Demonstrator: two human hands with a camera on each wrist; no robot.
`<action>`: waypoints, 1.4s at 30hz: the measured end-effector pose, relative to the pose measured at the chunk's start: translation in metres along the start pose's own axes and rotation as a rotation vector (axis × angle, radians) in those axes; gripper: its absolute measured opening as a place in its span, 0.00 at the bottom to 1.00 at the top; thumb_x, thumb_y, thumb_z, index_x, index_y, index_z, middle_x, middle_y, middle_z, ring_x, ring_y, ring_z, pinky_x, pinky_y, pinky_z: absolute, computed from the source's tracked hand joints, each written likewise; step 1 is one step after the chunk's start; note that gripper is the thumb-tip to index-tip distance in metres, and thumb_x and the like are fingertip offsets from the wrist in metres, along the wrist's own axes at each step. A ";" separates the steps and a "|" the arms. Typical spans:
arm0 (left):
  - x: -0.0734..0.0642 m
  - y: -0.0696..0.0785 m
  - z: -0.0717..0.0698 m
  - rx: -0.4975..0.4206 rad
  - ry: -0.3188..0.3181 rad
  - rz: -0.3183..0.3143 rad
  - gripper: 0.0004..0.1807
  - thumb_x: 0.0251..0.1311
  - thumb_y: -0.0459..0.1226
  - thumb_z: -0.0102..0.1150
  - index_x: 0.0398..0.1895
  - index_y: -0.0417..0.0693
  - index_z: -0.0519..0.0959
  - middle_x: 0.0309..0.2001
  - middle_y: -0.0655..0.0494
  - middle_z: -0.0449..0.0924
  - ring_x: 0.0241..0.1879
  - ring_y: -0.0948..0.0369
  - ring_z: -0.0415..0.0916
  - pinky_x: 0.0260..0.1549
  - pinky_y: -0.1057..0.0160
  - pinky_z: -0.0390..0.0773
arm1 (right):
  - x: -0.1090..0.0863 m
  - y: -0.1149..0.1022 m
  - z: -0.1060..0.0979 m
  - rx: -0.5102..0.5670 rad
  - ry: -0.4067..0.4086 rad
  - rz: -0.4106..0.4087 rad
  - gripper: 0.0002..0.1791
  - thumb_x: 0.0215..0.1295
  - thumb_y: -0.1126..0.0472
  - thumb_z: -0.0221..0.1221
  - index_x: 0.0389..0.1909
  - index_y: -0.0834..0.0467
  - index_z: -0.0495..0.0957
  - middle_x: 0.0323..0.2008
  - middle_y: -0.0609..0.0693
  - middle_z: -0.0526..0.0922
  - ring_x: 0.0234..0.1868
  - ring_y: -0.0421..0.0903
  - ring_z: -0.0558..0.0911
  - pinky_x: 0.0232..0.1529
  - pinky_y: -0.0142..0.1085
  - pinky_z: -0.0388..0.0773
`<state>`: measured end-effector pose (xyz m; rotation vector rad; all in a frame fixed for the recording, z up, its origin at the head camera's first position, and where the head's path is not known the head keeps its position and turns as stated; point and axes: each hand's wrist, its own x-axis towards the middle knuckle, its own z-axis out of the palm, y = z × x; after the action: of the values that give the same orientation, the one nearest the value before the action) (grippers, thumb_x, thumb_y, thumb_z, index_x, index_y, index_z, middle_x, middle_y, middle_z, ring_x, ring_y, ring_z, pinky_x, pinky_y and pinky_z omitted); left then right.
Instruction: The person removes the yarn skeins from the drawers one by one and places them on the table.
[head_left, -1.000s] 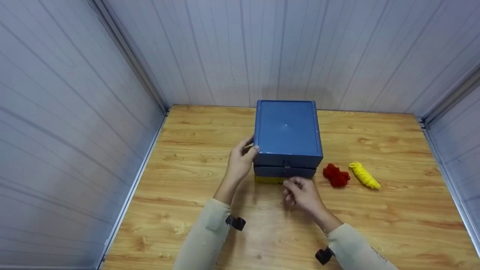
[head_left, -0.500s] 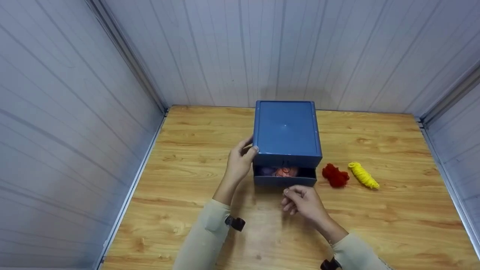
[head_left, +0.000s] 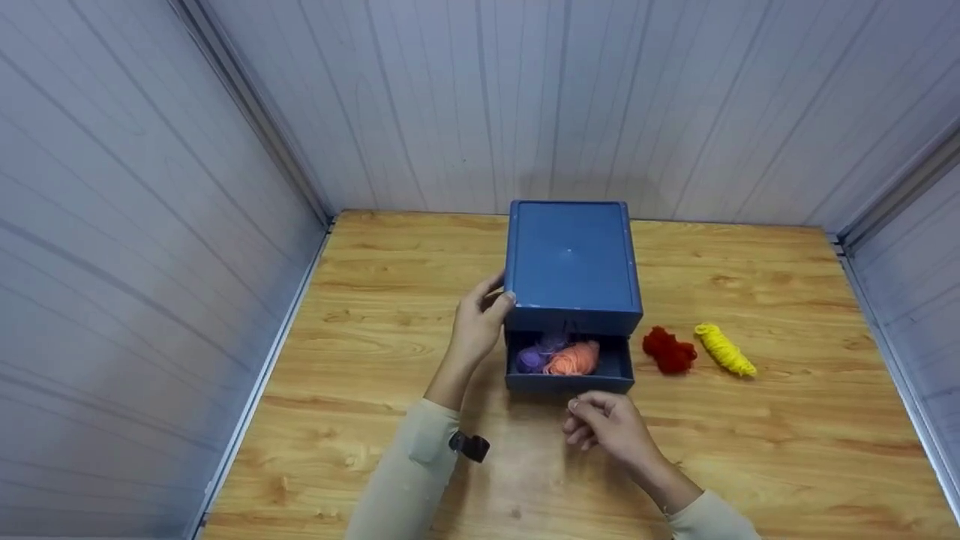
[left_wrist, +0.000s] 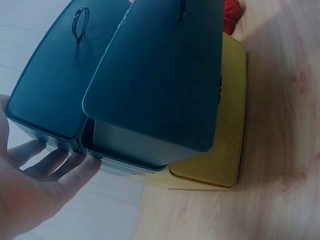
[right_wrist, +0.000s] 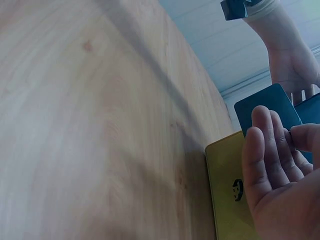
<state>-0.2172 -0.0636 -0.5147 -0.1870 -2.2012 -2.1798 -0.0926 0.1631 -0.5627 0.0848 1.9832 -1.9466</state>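
A blue drawer cabinet stands on the wooden table, its middle drawer pulled out toward me. Inside that drawer lie purple yarn and a salmon-orange yarn skein. My left hand rests along the cabinet's left side, thumb at the front corner; the left wrist view shows its fingers extended against the side. At the drawer's front, my right hand pinches the small black loop handle between thumb and forefinger, mostly hidden by the fingertips. The top drawer with its own loop is closed.
A yellow bottom drawer sits closed beneath the pulled-out one. On the table right of the cabinet lie a red yarn bundle and a yellow yarn skein. White panel walls stand behind and at both sides.
The middle drawer has slid out toward me with my right hand, bringing the purple and orange yarn into view and covering the yellow drawer in the head view. My left hand has stayed put.
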 end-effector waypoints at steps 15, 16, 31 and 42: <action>-0.001 0.001 -0.001 -0.011 0.004 -0.025 0.28 0.68 0.37 0.57 0.71 0.43 0.73 0.67 0.42 0.76 0.63 0.48 0.78 0.58 0.54 0.82 | -0.022 0.009 -0.001 0.003 -0.080 0.047 0.12 0.75 0.59 0.60 0.41 0.66 0.83 0.28 0.53 0.87 0.26 0.44 0.87 0.25 0.34 0.85; -0.001 0.001 -0.001 -0.007 0.003 -0.025 0.28 0.69 0.37 0.57 0.71 0.44 0.73 0.67 0.42 0.77 0.63 0.48 0.78 0.58 0.54 0.82 | -0.024 0.009 -0.001 0.001 -0.084 0.051 0.12 0.75 0.59 0.60 0.40 0.66 0.83 0.28 0.53 0.87 0.26 0.44 0.88 0.25 0.34 0.85; -0.001 0.001 -0.001 -0.007 0.000 -0.021 0.27 0.69 0.36 0.57 0.71 0.44 0.74 0.67 0.43 0.76 0.63 0.48 0.78 0.57 0.55 0.82 | -0.039 0.019 0.001 0.018 -0.133 0.098 0.11 0.72 0.60 0.61 0.36 0.64 0.84 0.26 0.52 0.87 0.25 0.43 0.87 0.25 0.33 0.84; -0.001 0.002 -0.002 -0.026 -0.016 -0.028 0.27 0.69 0.36 0.57 0.72 0.42 0.73 0.67 0.42 0.76 0.63 0.49 0.78 0.59 0.54 0.81 | -0.046 0.022 0.001 -0.010 -0.156 0.073 0.13 0.74 0.58 0.60 0.38 0.65 0.84 0.28 0.53 0.88 0.24 0.42 0.86 0.23 0.31 0.82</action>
<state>-0.2160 -0.0655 -0.5127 -0.1769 -2.1981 -2.2302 -0.0435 0.1724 -0.5703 0.0029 1.8625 -1.8388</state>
